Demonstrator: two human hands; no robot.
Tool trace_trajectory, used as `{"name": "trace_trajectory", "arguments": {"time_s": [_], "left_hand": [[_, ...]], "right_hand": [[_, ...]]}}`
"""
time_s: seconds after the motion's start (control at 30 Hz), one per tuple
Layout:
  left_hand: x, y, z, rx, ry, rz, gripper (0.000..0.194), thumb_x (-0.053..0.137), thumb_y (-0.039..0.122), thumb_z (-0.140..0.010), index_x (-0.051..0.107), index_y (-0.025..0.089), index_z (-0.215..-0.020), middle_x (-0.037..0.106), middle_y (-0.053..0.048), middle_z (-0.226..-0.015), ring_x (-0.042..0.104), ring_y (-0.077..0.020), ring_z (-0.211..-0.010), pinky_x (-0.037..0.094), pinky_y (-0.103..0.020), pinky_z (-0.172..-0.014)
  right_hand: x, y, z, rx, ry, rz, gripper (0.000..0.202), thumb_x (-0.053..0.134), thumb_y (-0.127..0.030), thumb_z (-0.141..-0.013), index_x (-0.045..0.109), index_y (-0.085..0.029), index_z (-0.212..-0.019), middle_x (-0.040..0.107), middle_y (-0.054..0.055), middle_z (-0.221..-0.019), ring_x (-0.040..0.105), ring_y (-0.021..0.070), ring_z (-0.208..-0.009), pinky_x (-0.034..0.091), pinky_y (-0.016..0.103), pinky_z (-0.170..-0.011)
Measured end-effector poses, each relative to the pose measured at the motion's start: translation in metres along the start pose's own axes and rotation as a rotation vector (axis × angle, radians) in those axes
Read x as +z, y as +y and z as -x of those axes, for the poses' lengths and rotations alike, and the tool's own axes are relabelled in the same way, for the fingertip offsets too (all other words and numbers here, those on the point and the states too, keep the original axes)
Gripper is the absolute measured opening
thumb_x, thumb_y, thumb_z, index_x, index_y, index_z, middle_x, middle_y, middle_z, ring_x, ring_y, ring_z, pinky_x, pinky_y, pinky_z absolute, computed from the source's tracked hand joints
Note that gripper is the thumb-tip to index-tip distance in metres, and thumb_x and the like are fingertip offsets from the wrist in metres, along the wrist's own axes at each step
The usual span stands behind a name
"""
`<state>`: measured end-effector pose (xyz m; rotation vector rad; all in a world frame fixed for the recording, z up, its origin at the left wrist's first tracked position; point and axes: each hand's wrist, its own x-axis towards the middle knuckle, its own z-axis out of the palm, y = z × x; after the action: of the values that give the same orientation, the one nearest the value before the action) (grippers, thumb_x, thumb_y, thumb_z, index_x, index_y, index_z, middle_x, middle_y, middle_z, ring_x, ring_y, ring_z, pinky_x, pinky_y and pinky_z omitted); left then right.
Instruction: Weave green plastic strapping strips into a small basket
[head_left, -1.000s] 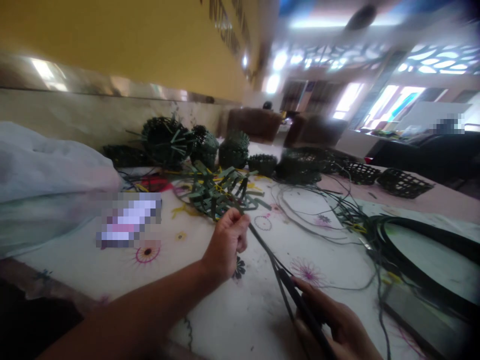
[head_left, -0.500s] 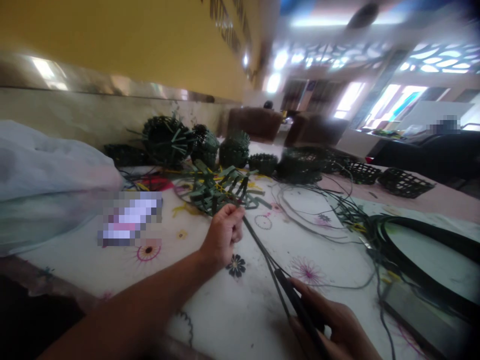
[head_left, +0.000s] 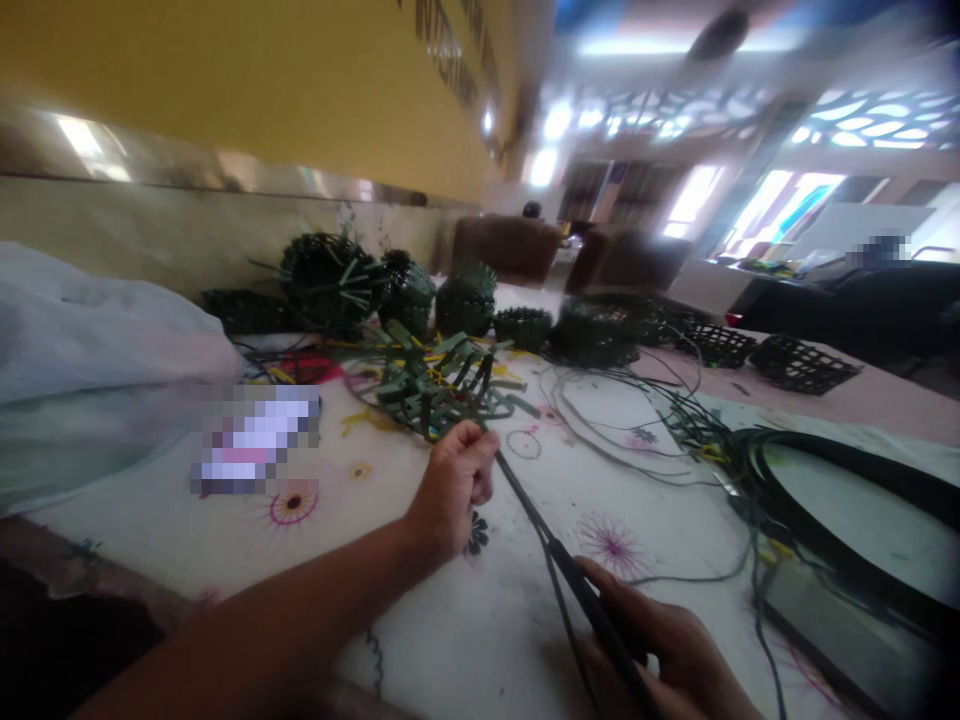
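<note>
My left hand point(head_left: 463, 485) is closed in a fist around a long dark green plastic strip point(head_left: 517, 490), which runs down toward my right. In my right hand point(head_left: 667, 640) I grip a slim black tool point(head_left: 592, 600); its kind does not show clearly. The tool's tip lies against the strip where it parts into two thin lengths, and one length hangs down left of the tool. Just beyond my left fist is a half-woven green piece point(head_left: 435, 385) with loose strip ends sticking out.
Several dark green woven baskets point(head_left: 465, 298) stand along the back. A coil of dark strip point(head_left: 840, 520) lies at right beside a grey block point(head_left: 832, 640). A phone point(head_left: 259, 435) and a white plastic bag point(head_left: 97, 340) are at left. A person point(head_left: 885, 280) sits far right.
My left fist has come slightly down and toward me along the strip, away from the half-woven piece. My right hand and the tool are nearly where they were.
</note>
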<state>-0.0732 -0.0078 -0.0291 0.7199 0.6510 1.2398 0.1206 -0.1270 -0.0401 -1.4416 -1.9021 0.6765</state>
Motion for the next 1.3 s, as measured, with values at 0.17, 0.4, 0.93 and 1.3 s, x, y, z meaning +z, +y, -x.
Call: {"name": "trace_trajectory", "arguments": {"time_s": [0.17, 0.4, 0.93, 1.3], "left_hand": [[-0.006, 0.007, -0.010, 0.052, 0.032, 0.040, 0.041, 0.076, 0.029, -0.067, 0.036, 0.019, -0.068, 0.033, 0.012, -0.048, 0.023, -0.0008, -0.035, 0.012, -0.018, -0.037], [-0.001, 0.009, -0.002, 0.104, 0.011, 0.000, 0.044, 0.075, 0.032, -0.070, 0.034, 0.020, -0.068, 0.032, 0.011, -0.047, 0.024, -0.0016, -0.035, 0.013, -0.018, -0.037], [-0.001, 0.005, -0.004, 0.045, 0.026, 0.022, 0.040, 0.074, 0.029, -0.069, 0.035, 0.020, -0.068, 0.033, 0.011, -0.044, 0.022, -0.0017, -0.034, 0.012, -0.018, -0.037], [-0.005, 0.005, -0.008, 0.048, 0.068, 0.027, 0.035, 0.072, 0.029, -0.070, 0.038, 0.019, -0.069, 0.035, 0.011, -0.048, 0.024, -0.0007, -0.034, 0.013, -0.017, -0.037]], "right_hand": [[0.000, 0.000, -0.001, -0.008, -0.013, -0.025, 0.040, 0.061, -0.043, -0.080, 0.072, -0.024, -0.114, 0.072, 0.003, -0.070, 0.065, 0.0189, -0.058, 0.055, 0.023, -0.051], [0.004, 0.005, -0.002, 0.054, 0.031, -0.097, 0.044, 0.063, -0.038, -0.081, 0.068, -0.020, -0.121, 0.073, 0.005, -0.075, 0.070, 0.0235, -0.071, 0.059, 0.028, -0.060], [0.004, 0.025, -0.003, -0.017, 0.076, 0.030, 0.052, 0.069, -0.048, -0.074, 0.068, -0.022, -0.119, 0.072, 0.012, -0.109, 0.070, 0.0294, -0.094, 0.059, 0.036, -0.077], [0.003, 0.004, -0.006, -0.056, 0.007, -0.040, 0.039, 0.061, -0.036, -0.080, 0.072, -0.019, -0.113, 0.076, 0.008, -0.093, 0.073, 0.0234, -0.074, 0.059, 0.024, -0.059]]}}
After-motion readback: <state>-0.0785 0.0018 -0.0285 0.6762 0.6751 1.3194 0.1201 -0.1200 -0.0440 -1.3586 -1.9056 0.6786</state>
